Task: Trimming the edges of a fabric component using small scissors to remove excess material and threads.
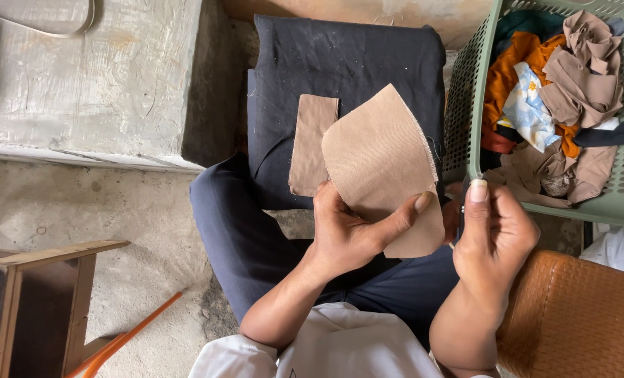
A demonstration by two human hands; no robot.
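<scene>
Over your lap, your left hand [347,234] grips a tan fabric piece [382,164], thumb pressed across its front near the lower right corner and fingers curled behind it. The piece stands up from that hand, above the dark folded cloth [347,63] that lies beyond your knee. Your right hand [494,234] sits just beside the piece's right edge, fingers drawn together with the thumb raised; it looks pinched as if on something fine, but you cannot tell what, if anything, it holds, and its fingertips near the fabric's edge are hidden behind the piece.

The tan piece has a curved left edge, a pointed top and a straight, slightly frayed right edge, with a plain matte weave. A second, narrow tan strip [312,143] lies flat on the dark cloth, just left of the held piece and partly behind it.

To your right stands a green perforated laundry basket [466,105] full of mixed scraps: tan, orange, floral and dark ones. A brown woven seat [578,315] is under your right forearm
</scene>
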